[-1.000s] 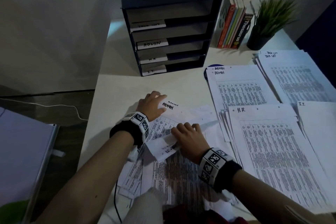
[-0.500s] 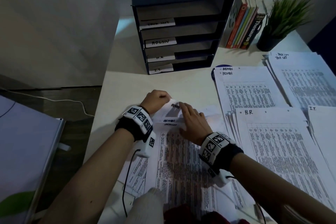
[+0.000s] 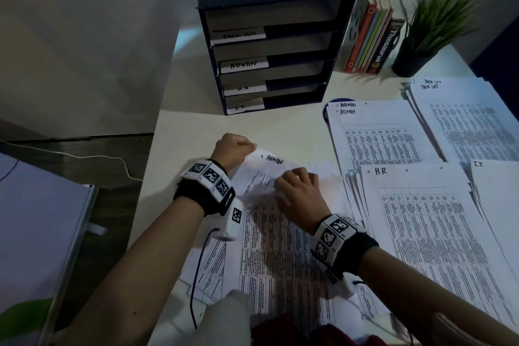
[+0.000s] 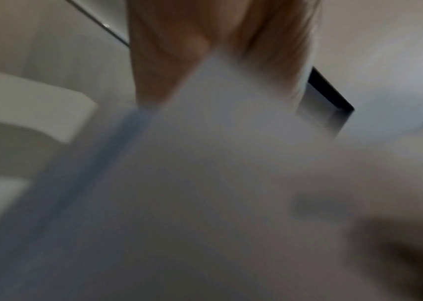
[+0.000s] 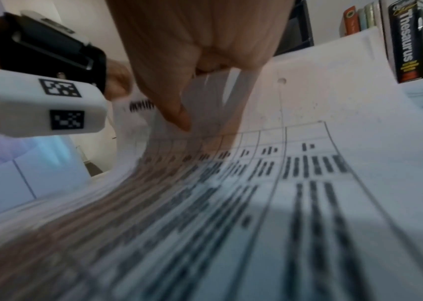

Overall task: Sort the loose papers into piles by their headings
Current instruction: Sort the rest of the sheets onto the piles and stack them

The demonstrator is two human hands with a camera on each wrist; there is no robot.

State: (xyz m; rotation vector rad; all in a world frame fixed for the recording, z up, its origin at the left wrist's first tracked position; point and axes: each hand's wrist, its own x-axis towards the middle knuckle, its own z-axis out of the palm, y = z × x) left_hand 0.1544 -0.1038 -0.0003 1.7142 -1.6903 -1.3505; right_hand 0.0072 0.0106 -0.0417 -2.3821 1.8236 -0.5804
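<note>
Left hand pinching ADMIN sheet corner, right hand gripping beside it; could tear or drag sheets underneath if yanked.

L hand: fingers curled into a fist, pinching top-left corner of a sheet; knuckles up, wrist raised off desk.
R hand: palm down, fingers bent, tips gripping same sheet's upper edge; thumb pressed vs paper from below.
Wrists: both w/ black strap + white marker-tagged cam unit; cable hangs off each.
Forearms: bare, reaching fwd from bottom of head view, converging; hands near each other, apart.
</note>
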